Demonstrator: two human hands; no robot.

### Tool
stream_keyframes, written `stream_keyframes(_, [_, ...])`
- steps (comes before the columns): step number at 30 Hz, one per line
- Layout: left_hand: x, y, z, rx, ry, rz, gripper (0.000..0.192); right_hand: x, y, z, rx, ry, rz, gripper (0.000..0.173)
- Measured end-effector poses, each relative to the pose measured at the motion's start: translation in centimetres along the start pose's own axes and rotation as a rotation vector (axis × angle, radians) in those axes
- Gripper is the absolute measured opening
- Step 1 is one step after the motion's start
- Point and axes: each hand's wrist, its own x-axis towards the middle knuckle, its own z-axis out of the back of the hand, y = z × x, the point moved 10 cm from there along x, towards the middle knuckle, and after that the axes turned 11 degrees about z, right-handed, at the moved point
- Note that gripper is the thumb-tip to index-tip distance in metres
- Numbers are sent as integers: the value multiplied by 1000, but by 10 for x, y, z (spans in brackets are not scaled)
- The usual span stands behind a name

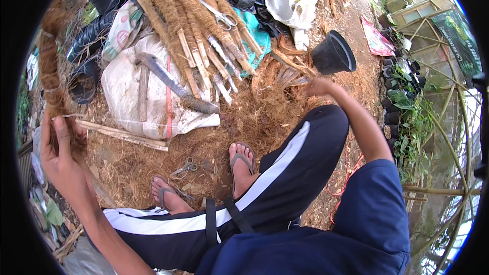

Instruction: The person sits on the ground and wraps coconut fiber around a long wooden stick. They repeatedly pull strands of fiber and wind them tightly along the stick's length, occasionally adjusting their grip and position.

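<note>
My left hand [61, 149] grips the lower end of a coir-wrapped pole [49, 61], which stands up at the far left with white string bound around it. A thin white string [114, 120] runs right from the pole, across a white woven sack. My right hand [319, 86], blurred, is beside a heap of coconut husk fibre [286, 72] and just below a black plastic pot [332, 53] lying tilted. Whether its fingers hold anything cannot be made out. Several finished coir poles [187, 11] lie stacked ahead, with scissors [221, 17] on top.
A curved machete [168, 78] rests on the white sack [126, 72]. Small scissors [186, 167] lie on the fibre-strewn ground near my sandalled feet. Wooden strips [122, 134] lie below the sack. Potted plants [410, 110] line the right side, before a bamboo frame [454, 95].
</note>
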Motion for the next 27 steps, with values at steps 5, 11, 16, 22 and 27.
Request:
stream_keyframes(5, [5, 7, 0, 22, -61, -16, 37, 3, 11, -154, 10, 2, -81, 41])
stream_keyframes(11, [15, 24, 0, -6, -39, 42, 39, -7, 51, -216, 410, -394, -260, 38])
stream_keyframes(16, [24, 31, -3, -58, 12, 71, 36, -34, 27, -162, 756, -525, -238, 41])
stream_keyframes(22, [21, 24, -6, 2, 21, 19, 37, -96, -6, -104, 982, -666, -264, 39])
stream_keyframes(27, [15, 25, -3, 17, 64, 26, 39, -113, -3, -87, 1152, -852, -197, 34])
